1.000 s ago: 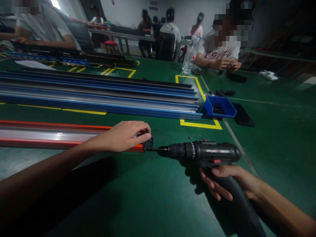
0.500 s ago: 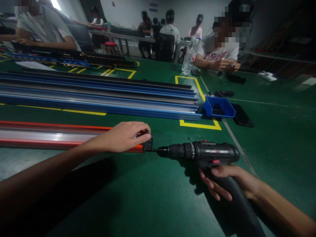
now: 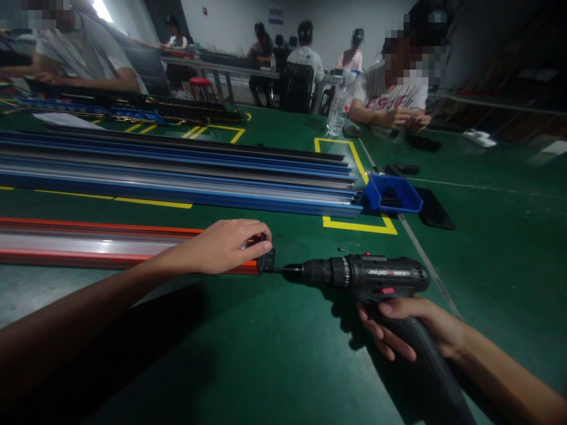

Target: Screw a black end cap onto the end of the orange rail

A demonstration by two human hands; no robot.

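My left hand (image 3: 224, 245) is closed over the right end of a long red rail (image 3: 101, 243), its thumb and fingers on the black end piece (image 3: 267, 260). My right hand (image 3: 398, 330) is wrapped round the handle of a black cordless drill (image 3: 376, 274), which lies level and points left. The thin bit (image 3: 286, 270) reaches the lower part of the end piece; whether it sits in a screw is too small to tell. Just above the drill's chuck a small dark screw (image 3: 341, 249) lies on the green table (image 3: 274, 360).
Several long blue rails (image 3: 177, 177) lie behind the red one. At their right end stand a blue bin (image 3: 393, 195) with black parts and a dark flat object (image 3: 436, 208). Farther back are a plastic bottle (image 3: 338, 109) and a person (image 3: 390, 97) across the table.
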